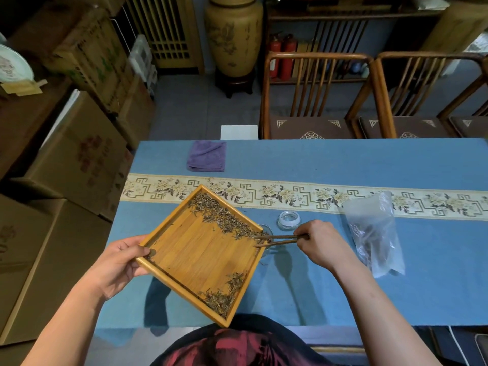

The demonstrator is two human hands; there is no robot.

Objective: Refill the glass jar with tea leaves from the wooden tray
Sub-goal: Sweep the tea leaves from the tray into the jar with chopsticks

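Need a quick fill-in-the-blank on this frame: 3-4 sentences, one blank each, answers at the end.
1. The left hand holds the wooden ____ tilted above the table.
2. The right hand holds wooden tongs whose tips reach the tray's ____ corner.
3. A folded ____ cloth lies at the table's far edge.
4. The glass lid lies on the blue cloth, ____ the patterned runner.

Answers: tray; right; purple; below
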